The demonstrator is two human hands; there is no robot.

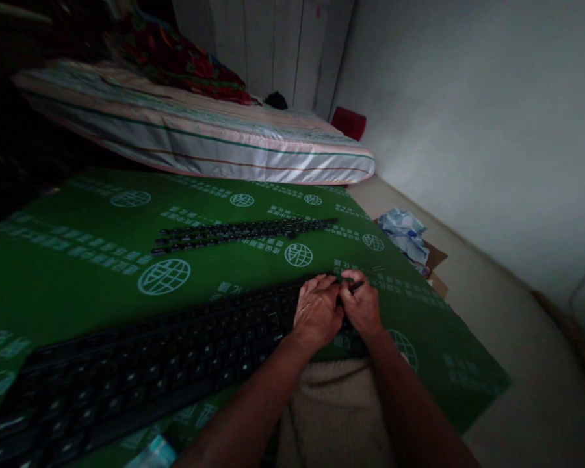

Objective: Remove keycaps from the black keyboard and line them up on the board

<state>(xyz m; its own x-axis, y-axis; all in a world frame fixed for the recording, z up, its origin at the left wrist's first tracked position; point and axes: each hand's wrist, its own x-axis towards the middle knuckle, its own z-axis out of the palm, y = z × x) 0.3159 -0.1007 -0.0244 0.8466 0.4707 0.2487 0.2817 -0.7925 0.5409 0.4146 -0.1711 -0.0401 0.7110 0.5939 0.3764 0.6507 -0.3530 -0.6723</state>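
A long black keyboard [141, 370] lies slantwise across a green printed sheet [92, 260] on the floor. My left hand [316, 311] rests palm down on the keyboard's right end, fingers curled over the keys. My right hand [361, 302] is beside it, closed in a pinch on a thin dark tool [353, 286] whose tip points at the keyboard's right end. The two hands touch each other. Farther back on the sheet lie several long black strips [244, 231] side by side.
A striped mattress [195, 140] with a red patterned cloth [175, 58] lies beyond the sheet. A cardboard box with blue-white crumpled material [407, 234] sits at the right by the wall [478, 117]. A red object [348, 122] stands in the corner.
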